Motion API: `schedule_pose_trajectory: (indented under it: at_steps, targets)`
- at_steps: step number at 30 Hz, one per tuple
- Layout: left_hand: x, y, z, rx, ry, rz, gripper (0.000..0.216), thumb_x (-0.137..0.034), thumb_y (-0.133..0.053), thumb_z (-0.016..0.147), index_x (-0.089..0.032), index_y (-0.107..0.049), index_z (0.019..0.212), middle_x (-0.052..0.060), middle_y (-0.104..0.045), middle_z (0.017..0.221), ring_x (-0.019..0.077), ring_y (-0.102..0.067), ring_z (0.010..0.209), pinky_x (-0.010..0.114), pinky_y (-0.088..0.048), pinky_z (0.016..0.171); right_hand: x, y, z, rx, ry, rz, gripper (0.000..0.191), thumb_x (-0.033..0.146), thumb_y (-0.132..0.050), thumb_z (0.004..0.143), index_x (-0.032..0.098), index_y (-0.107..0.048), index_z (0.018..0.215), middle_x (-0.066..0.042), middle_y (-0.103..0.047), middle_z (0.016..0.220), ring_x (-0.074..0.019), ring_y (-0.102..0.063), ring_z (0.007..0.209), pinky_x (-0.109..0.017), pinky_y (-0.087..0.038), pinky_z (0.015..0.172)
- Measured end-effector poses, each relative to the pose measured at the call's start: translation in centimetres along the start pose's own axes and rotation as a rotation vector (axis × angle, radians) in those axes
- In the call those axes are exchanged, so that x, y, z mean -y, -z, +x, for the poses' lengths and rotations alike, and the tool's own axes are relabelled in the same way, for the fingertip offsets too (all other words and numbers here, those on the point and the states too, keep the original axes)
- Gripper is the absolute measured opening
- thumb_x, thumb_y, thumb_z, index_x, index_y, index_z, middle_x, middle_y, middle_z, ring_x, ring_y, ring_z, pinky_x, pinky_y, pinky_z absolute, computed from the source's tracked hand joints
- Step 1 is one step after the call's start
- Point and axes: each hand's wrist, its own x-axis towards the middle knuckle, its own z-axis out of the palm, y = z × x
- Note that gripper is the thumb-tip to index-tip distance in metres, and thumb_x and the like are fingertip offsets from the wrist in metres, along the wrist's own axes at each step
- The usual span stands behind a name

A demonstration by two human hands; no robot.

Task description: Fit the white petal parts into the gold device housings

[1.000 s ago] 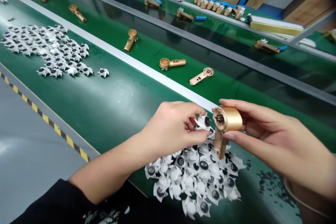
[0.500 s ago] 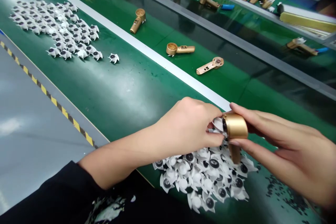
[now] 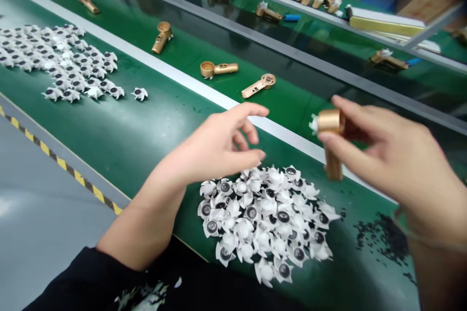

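Gold housing point(image 3: 329, 122) is held in the air above the far right edge of the pile of white impellers point(image 3: 266, 218) on the green desk point(image 3: 146, 136). Its handle hangs straight down, and its round head faces left with a white impeller point(image 3: 313, 124) at the mouth. The right hand point(image 3: 394, 160) has its grip closed on the head. The left hand point(image 3: 219, 148) hovers just left of it, grip half open and empty. Bare desk runs left to the yellow-black edge stripe point(image 3: 73, 177).
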Motion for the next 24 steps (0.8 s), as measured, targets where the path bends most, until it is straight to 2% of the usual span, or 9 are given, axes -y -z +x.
schedule_pose_trajectory:
  at_steps: [2,4,7,10,12,14,18,21,24]
  targets:
    - [0.4,1.0,0.4,0.112,0.0,0.273,0.05,-0.027,-0.067,0.081,-0.024,-0.063,0.13,0.005,-0.068,0.103,0.0164,-0.067,0.081,0.025,-0.054,0.066,-3.8,-1.4,1.6,0.114,-0.203,-0.164,0.063,0.042,-0.059,0.091,0.004,-0.059,0.142,-0.025,-0.07,0.115,-0.038,-0.066,0.109,-0.048,-0.05,0.094]
    - [1.0,1.2,0.8,0.284,0.024,0.445,0.051,-0.031,-0.067,0.08,-0.027,-0.066,0.131,0.007,-0.068,0.116,0.0206,-0.068,0.094,0.025,-0.053,0.069,-7.2,-2.8,2.3,0.201,-0.294,-0.188,0.062,0.039,-0.06,0.09,0.002,-0.061,0.139,-0.026,-0.07,0.113,-0.0385,-0.067,0.107,-0.046,-0.051,0.091]
    - [2.2,0.3,1.3,0.392,0.093,0.508,0.056,-0.044,-0.071,0.08,-0.031,-0.065,0.134,0.009,-0.068,0.124,0.0238,-0.069,0.098,0.025,-0.054,0.069,-9.9,-3.1,0.1,0.18,-0.356,-0.193,0.063,0.039,-0.06,0.091,0.003,-0.057,0.141,-0.025,-0.067,0.122,-0.037,-0.064,0.114,-0.044,-0.051,0.093]
    - [3.2,-0.4,1.8,0.378,0.147,0.439,0.054,-0.048,-0.073,0.08,-0.03,-0.069,0.131,0.008,-0.077,0.105,0.0239,-0.073,0.091,0.029,-0.058,0.073,-9.5,-1.5,-5.5,0.084,-0.336,-0.161,0.045,0.042,-0.057,0.094,0.01,-0.066,0.124,-0.019,-0.069,0.114,-0.032,-0.066,0.104,-0.043,-0.053,0.088]
    - [3.5,-0.4,2.1,0.39,0.189,0.408,0.051,-0.045,-0.073,0.081,-0.029,-0.07,0.129,0.007,-0.079,0.097,0.0239,-0.074,0.09,0.031,-0.06,0.077,-8.3,-0.5,-10.0,0.076,-0.289,-0.077,0.026,0.037,-0.055,0.096,0.017,-0.07,0.102,-0.011,-0.071,0.098,-0.0249,-0.068,0.086,-0.038,-0.054,0.077]
    - [3.4,-0.1,2.3,0.401,0.238,0.434,0.048,-0.044,-0.074,0.08,-0.028,-0.071,0.125,0.006,-0.08,0.093,0.0241,-0.075,0.089,0.033,-0.061,0.079,-6.9,-0.4,-14.1,0.086,-0.247,-0.014,0.018,0.031,-0.054,0.097,0.019,-0.067,0.093,-0.007,-0.071,0.09,-0.0206,-0.066,0.078,-0.035,-0.054,0.071]
    - [2.5,0.4,2.3,0.301,0.325,0.467,0.044,-0.047,-0.076,0.077,-0.024,-0.073,0.114,0.003,-0.078,0.081,0.0212,-0.074,0.076,0.026,-0.059,0.067,-4.3,-2.2,-19.1,0.007,-0.181,-0.01,0.012,0.021,-0.056,0.097,0.016,-0.066,0.098,-0.01,-0.07,0.096,-0.0221,-0.066,0.089,-0.038,-0.056,0.082]
    - [1.6,-0.1,2.2,0.092,0.309,0.384,0.044,-0.049,-0.077,0.076,-0.023,-0.074,0.111,-0.001,-0.074,0.072,0.0153,-0.068,0.065,0.02,-0.052,0.055,-2.9,-3.5,-20.1,-0.011,-0.142,-0.043,0.013,0.015,-0.057,0.097,0.012,-0.067,0.104,-0.013,-0.07,0.102,-0.0237,-0.066,0.096,-0.04,-0.056,0.088]
    - [0.9,-0.9,2.1,-0.072,0.272,0.258,0.046,-0.045,-0.083,0.072,-0.022,-0.074,0.111,-0.001,-0.072,0.071,0.0121,-0.064,0.062,0.018,-0.049,0.054,-2.3,-3.9,-19.9,0.008,-0.076,-0.15,0.015,0.013,-0.056,0.097,0.009,-0.068,0.105,-0.015,-0.07,0.103,-0.0262,-0.066,0.094,-0.043,-0.056,0.086]
